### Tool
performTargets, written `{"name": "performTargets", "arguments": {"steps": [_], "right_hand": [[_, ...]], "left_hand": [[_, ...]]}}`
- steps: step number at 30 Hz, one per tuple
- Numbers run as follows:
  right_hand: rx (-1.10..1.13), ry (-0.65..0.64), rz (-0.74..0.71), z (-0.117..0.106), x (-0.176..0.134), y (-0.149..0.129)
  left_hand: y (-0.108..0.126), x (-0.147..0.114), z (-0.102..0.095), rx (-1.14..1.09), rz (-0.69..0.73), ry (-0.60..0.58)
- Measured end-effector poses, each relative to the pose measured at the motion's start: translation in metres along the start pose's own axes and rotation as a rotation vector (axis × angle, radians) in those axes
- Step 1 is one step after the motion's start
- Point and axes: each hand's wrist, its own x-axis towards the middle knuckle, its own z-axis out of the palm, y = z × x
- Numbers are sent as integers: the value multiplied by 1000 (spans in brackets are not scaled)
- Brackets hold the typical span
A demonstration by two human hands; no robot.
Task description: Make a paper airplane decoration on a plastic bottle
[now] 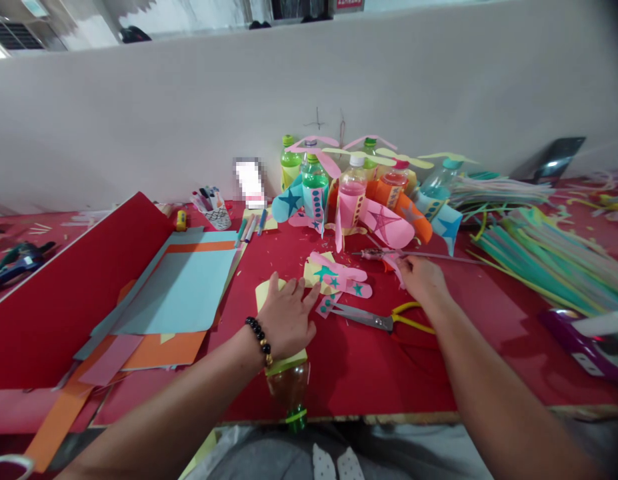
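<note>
My left hand (pixel 287 323), with a beaded bracelet at the wrist, lies spread over a plastic bottle (pixel 287 381) wrapped in pale yellow paper. The bottle lies on its side, its green cap toward me; the hand hides its middle. My right hand (pixel 423 283) is closed round the handle of a pink hot glue gun (pixel 381 254), nozzle pointing left and a long glue stick out behind. Between the hands lie pink paper cutouts with green stars (pixel 341 275). Scissors (pixel 376 320) with yellow handles lie below them, blades partly on a dotted pink paper strip.
Several decorated bottles (pixel 352 193) with paper propellers and wings stand at the back. Coloured paper sheets (pixel 181 287) and a red board (pixel 83 293) are at left, near a pen cup (pixel 217 215). Glue sticks (pixel 543 257) and a purple device (pixel 581 343) lie at right.
</note>
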Motion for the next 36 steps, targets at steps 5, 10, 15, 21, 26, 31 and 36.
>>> {"name": "performTargets", "arguments": {"steps": [5,10,15,21,26,31,36], "right_hand": [[16,1,-7,-2,-1,-1],[30,10,-3,-5,-3,0],[42,16,-1,-8,-2,3],[61,78,4,-18,-5,6],[143,296,-96,-39,-14,0],[348,142,-235,-68,-44,-38],[541,-462,-414,-64,-114,-98]], "left_hand": [[1,1,1,-9,19,29],[1,-1,0,-29,6,35],[-12,-18,-5,-99,-6,30],[-43,-60,4,-218,-33,88],[-62,-88,19,-326,-62,171],[-76,-105,22,-400,-75,194],[-88,-118,22,-536,-155,240]]}}
